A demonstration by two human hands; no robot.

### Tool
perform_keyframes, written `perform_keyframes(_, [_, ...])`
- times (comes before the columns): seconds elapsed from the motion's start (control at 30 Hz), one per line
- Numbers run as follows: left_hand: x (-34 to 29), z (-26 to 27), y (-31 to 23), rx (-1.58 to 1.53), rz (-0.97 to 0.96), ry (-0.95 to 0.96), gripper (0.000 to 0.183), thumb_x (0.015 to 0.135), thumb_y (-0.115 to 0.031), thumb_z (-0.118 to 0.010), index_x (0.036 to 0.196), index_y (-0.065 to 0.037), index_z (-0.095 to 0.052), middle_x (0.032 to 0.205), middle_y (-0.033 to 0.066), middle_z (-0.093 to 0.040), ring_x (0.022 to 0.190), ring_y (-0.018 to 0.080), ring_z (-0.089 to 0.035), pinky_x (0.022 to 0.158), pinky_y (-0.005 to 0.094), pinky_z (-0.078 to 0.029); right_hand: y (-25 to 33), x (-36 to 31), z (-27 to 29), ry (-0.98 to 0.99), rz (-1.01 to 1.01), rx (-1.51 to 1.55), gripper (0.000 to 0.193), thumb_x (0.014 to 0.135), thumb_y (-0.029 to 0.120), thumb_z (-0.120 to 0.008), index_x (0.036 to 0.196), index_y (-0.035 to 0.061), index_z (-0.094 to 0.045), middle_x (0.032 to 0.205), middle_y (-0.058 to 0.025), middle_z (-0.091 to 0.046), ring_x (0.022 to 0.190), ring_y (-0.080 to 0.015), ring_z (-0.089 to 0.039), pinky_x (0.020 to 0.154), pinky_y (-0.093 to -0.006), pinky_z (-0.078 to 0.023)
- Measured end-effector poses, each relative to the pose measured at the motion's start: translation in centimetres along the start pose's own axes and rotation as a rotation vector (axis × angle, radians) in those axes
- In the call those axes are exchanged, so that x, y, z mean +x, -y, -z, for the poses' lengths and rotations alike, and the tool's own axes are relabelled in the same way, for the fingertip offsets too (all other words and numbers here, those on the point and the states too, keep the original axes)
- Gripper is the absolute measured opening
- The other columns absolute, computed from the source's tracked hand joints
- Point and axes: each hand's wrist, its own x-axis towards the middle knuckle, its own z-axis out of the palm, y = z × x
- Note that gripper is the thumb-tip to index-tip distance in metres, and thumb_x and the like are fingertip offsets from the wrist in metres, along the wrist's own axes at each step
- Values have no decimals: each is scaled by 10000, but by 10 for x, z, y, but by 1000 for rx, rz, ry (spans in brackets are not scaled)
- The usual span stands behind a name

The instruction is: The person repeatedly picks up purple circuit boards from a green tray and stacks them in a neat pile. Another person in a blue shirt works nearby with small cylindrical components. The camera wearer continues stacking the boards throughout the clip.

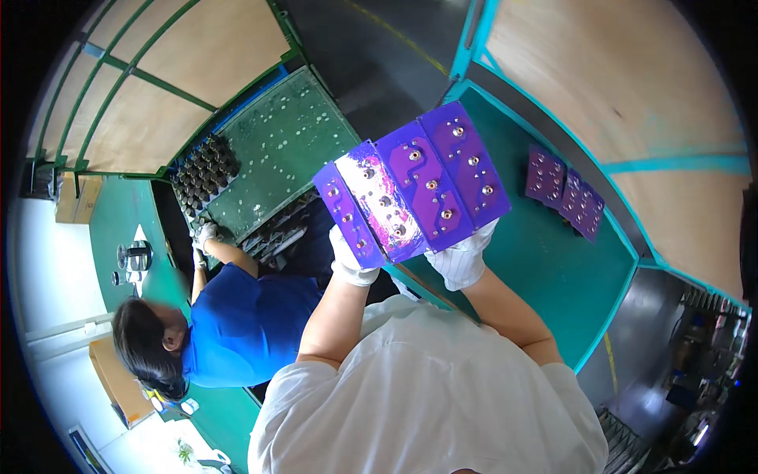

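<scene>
Both my hands, in white gloves, hold up a purple circuit board panel (440, 207) by its near edge. Several segments bend along its seams, and small brass-coloured round fittings stand on them. My left hand (347, 257) is closed on the near left corner. The near right edge is gripped by my right hand (464, 259). Fingers of both hands are partly hidden behind the panel. Glare washes out one of the left segments.
Two similar purple boards (545, 175) lie on the green bench (545, 268) at right, beside a teal-framed wooden partition (616, 95). At left a co-worker in blue (245, 324) handles things by a green board (288, 142) with several dark cylindrical parts (207, 170).
</scene>
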Motion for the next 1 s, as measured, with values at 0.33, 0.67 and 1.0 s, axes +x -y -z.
perform_keyframes(0.33, [18,47,-103,630,-265,-153,363,875,-42,-421,1229,36,-430,1185,149,-540,1038,240,-561,884,365,-462,-108,70,-11,316,481,-1676,524,792,266,-623,1247,94,-428,1253,-158,-415,1152,-315,-432,908,-446,-409])
perform_keyframes(0.67, [34,88,-164,71,-215,-365,408,849,-171,-506,1227,-38,-434,1199,111,-517,1077,250,-520,927,410,-423,-222,112,38,292,118,-1541,513,781,354,-627,1188,66,-505,1209,-168,-423,1136,-337,-399,936,-453,-344])
perform_keyframes(1.0, [123,193,-213,282,-512,-880,450,889,-120,-523,1300,-113,-340,1113,65,-538,966,180,-552,861,323,-451,-360,133,167,-194,-737,-952,336,834,258,-548,1103,56,-542,1111,-39,-558,938,-150,-545,779,-278,-460])
